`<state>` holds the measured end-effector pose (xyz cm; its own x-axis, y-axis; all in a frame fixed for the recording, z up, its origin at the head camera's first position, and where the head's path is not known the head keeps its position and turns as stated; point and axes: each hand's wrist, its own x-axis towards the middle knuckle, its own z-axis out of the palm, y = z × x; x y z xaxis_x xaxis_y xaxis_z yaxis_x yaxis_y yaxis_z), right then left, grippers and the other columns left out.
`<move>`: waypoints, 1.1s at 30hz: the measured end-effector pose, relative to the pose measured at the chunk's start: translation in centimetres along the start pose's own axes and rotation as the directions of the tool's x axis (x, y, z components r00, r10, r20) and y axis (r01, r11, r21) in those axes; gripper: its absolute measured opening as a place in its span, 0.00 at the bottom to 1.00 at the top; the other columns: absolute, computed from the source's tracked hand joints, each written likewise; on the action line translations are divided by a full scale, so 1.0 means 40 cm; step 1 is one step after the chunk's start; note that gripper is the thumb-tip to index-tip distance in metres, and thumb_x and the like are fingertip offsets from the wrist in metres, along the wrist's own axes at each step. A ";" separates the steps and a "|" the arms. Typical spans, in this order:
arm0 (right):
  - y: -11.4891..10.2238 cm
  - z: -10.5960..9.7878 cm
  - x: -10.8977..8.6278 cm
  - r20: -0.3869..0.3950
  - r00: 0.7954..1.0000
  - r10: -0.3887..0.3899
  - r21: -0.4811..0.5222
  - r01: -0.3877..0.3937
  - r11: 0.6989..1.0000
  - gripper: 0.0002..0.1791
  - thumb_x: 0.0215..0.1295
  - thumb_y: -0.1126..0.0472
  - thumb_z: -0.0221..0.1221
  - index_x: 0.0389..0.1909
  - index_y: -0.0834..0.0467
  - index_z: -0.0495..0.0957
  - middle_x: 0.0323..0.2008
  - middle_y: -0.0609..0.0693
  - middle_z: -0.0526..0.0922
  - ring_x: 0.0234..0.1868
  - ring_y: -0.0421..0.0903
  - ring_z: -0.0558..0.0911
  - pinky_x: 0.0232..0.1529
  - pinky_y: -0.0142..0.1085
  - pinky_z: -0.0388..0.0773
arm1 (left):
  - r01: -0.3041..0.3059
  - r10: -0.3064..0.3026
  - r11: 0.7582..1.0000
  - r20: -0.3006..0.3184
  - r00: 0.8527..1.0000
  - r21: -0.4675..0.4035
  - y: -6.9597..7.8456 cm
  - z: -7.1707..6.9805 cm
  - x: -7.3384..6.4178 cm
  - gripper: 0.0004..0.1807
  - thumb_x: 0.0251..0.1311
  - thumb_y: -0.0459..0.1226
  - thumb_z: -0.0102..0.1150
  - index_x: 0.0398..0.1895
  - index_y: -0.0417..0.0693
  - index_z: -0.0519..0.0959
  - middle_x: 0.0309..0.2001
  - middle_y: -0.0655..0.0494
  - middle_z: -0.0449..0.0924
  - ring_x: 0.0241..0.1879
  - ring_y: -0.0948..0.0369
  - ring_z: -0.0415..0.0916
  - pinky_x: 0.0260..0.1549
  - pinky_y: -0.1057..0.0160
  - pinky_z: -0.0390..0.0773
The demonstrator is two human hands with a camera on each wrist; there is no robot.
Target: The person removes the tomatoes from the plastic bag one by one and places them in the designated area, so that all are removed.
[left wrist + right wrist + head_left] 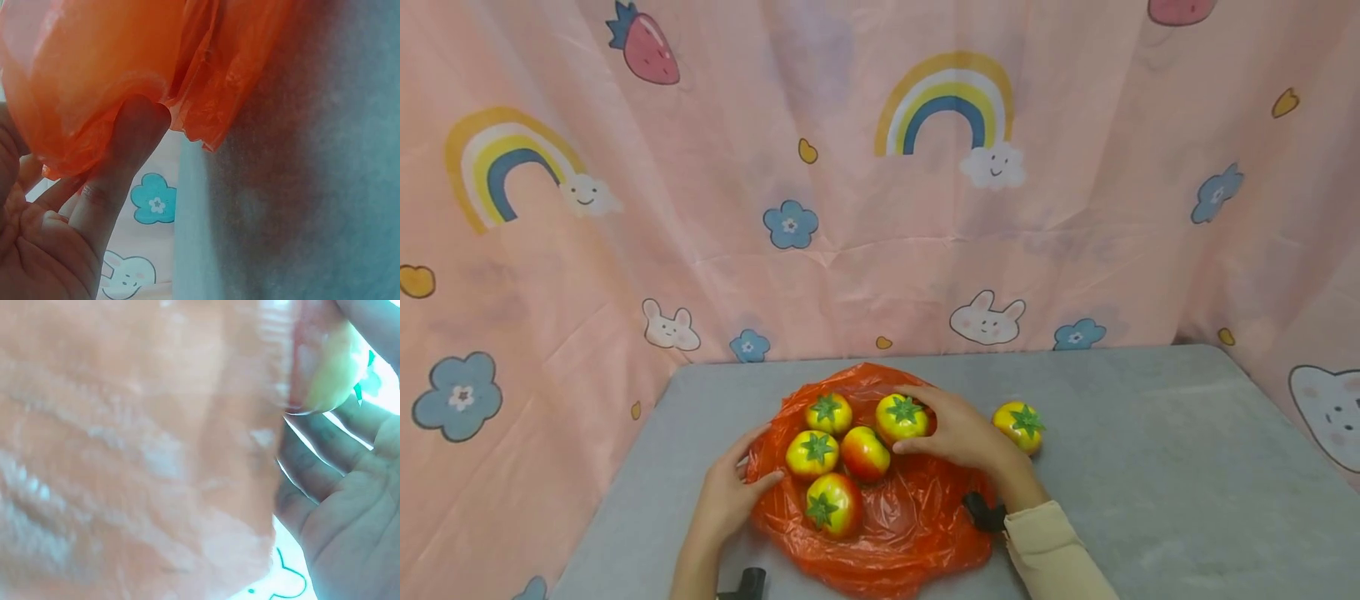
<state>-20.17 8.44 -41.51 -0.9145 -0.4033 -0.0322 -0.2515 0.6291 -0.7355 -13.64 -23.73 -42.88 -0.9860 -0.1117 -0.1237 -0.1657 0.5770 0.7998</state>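
Observation:
An orange-red plastic bag [895,517] lies spread on the table, with several yellow-red tomatoes [833,506] with green leafy tops grouped on it. My right hand [958,429] curves its thumb and fingers round one tomato [901,417] over the bag's right part. That tomato [334,369] shows at the fingers in the right wrist view, partly behind the blurred bag. At the bag's left side, my left hand [730,487] holds its edge, thumb and fingers apart. In the left wrist view, the bag [94,69] drapes over the fingers, hiding some of them.
One more tomato [1019,427] sits on the grey table [1165,483] just right of my right wrist, off the bag. A pink patterned curtain [850,292] hangs behind the table and along both sides. Black wrist mounts [983,512] sit near both hands.

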 end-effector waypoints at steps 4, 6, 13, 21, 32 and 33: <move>-0.007 -0.012 -0.019 -0.007 1.000 -0.003 -0.002 0.003 1.000 0.46 0.51 0.39 0.72 0.71 0.44 0.67 0.66 0.47 0.75 0.64 0.50 0.75 0.67 0.56 0.74 | -0.003 0.003 1.000 -0.004 1.000 0.004 -0.003 0.001 0.002 0.38 0.59 0.32 0.68 0.73 0.59 0.66 0.73 0.39 0.63 0.62 0.35 0.74 0.48 0.48 0.86; -0.010 -0.019 -0.032 -0.017 1.000 0.016 0.001 -0.016 1.000 0.46 0.51 0.38 0.72 0.71 0.44 0.67 0.68 0.48 0.73 0.66 0.52 0.74 0.67 0.58 0.73 | -0.002 0.002 1.000 -0.004 1.000 0.014 -0.005 0.002 0.002 0.38 0.59 0.33 0.68 0.73 0.59 0.66 0.73 0.39 0.63 0.63 0.35 0.73 0.49 0.48 0.85; -0.012 -0.041 -0.080 -0.046 0.997 0.060 -0.028 -0.062 0.998 0.48 0.51 0.35 0.70 0.72 0.45 0.66 0.70 0.51 0.71 0.68 0.56 0.73 0.66 0.60 0.73 | 0.011 -0.011 1.000 0.006 1.000 0.020 -0.006 0.004 0.004 0.38 0.60 0.33 0.67 0.73 0.60 0.65 0.75 0.40 0.61 0.62 0.37 0.74 0.50 0.48 0.85; 0.006 -0.069 -0.149 -0.080 0.996 0.038 -0.092 -0.046 0.995 0.48 0.52 0.39 0.71 0.72 0.51 0.66 0.68 0.54 0.74 0.64 0.56 0.76 0.62 0.57 0.77 | -0.016 0.016 1.000 0.000 1.000 0.025 -0.006 0.008 0.009 0.39 0.60 0.31 0.67 0.73 0.60 0.65 0.74 0.40 0.61 0.62 0.37 0.74 0.51 0.47 0.84; 0.016 -0.103 -0.212 -0.085 0.996 0.035 -0.091 -0.042 0.995 0.48 0.50 0.37 0.72 0.71 0.50 0.67 0.63 0.49 0.78 0.57 0.48 0.79 0.58 0.49 0.83 | -0.039 0.039 0.999 0.003 0.999 -0.008 -0.006 0.004 0.002 0.39 0.59 0.28 0.66 0.73 0.58 0.65 0.74 0.38 0.61 0.61 0.36 0.75 0.49 0.49 0.85; 0.018 -0.105 -0.216 -0.087 0.995 0.051 -0.089 -0.059 0.994 0.48 0.50 0.37 0.72 0.71 0.49 0.67 0.63 0.48 0.77 0.58 0.48 0.79 0.58 0.49 0.83 | -0.037 0.037 0.999 0.003 0.999 -0.006 -0.006 0.004 0.002 0.39 0.59 0.28 0.66 0.73 0.58 0.65 0.74 0.38 0.61 0.61 0.36 0.75 0.49 0.49 0.86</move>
<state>-13.79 15.17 -38.92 -0.9502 -0.3114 -0.0104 -0.2249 0.7085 -0.6689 -13.70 -23.75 -43.16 -0.9915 -0.0883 -0.0959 -0.1293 0.5762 0.8070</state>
